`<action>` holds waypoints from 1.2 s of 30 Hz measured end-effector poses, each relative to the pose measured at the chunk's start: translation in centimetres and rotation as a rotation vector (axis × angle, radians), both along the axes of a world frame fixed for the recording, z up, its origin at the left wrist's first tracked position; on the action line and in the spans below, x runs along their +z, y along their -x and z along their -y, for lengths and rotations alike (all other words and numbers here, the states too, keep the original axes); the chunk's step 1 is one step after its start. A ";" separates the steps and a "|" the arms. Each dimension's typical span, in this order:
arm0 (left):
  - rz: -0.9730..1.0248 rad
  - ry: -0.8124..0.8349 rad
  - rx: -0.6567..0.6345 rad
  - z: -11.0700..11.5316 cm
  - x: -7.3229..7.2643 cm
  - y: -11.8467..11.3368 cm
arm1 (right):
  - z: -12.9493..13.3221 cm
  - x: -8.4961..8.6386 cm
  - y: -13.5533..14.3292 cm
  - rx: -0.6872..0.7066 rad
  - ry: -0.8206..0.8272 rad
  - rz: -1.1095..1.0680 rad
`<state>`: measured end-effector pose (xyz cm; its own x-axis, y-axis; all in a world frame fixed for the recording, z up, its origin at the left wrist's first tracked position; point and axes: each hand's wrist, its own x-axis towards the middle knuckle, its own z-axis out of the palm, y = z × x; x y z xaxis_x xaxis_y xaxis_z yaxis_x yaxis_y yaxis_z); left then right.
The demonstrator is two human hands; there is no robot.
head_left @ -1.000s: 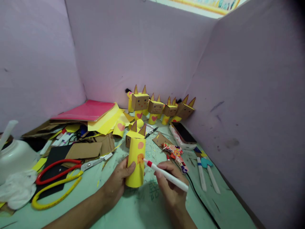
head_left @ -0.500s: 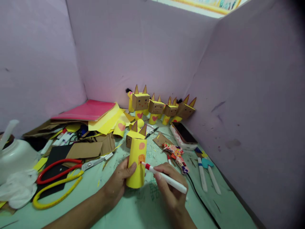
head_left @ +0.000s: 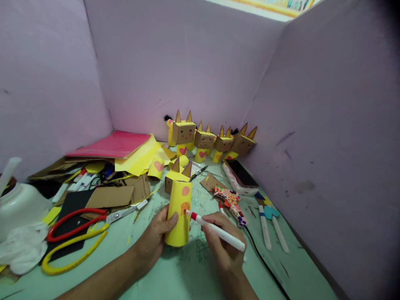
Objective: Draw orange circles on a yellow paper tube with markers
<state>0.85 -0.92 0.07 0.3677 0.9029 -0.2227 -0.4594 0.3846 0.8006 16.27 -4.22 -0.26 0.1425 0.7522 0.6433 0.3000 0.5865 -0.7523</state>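
Head: tube point(head_left: 180, 216) partly hides left fingers point(head_left: 169, 224).

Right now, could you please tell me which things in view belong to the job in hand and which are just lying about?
In use:
yellow paper tube, gripped by the left hand
white felt-tip marker, in the right hand, tip at the tube's lower orange spot

Apparently just lying about:
red-and-yellow-handled scissors
pink folder
smartphone
black pen
patterned corded tool

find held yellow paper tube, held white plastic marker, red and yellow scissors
Held yellow paper tube point(head_left: 176, 201): head view, side wall
Held white plastic marker point(head_left: 227, 237): head view, barrel
Red and yellow scissors point(head_left: 116, 216): head view, pivot
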 end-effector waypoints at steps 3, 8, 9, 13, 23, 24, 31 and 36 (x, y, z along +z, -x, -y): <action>0.002 0.009 0.006 0.0 0.1 0.0 | 0.0 0.0 0.3 -0.017 0.011 -0.044; 0.025 0.038 0.007 -0.1 -0.1 0.1 | 0.0 -0.1 0.2 -0.007 0.029 -0.068; 0.031 0.037 0.002 -0.1 -0.2 0.1 | 0.0 -0.1 0.2 -0.007 0.018 -0.065; 0.036 0.046 -0.008 -0.1 -0.3 0.2 | 0.0 -0.1 0.0 0.003 0.034 -0.025; 0.051 0.080 -0.003 0.0 0.0 0.2 | 0.0 0.0 0.2 -0.065 0.091 -0.076; 0.055 0.077 -0.006 0.0 -0.1 0.2 | 0.0 0.1 0.3 -0.061 0.099 -0.102; 0.059 0.058 -0.023 0.0 -0.3 0.1 | 0.1 0.2 0.8 -0.046 0.101 -0.166; 0.060 0.093 -0.007 0.1 -0.2 0.2 | 0.1 0.0 0.6 -0.033 0.118 -0.173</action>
<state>0.64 -0.99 -0.09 0.3894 0.8765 -0.2830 -0.5026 0.4597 0.7322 15.69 -4.31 -0.24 0.2691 0.8142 0.5145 0.1775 0.4831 -0.8574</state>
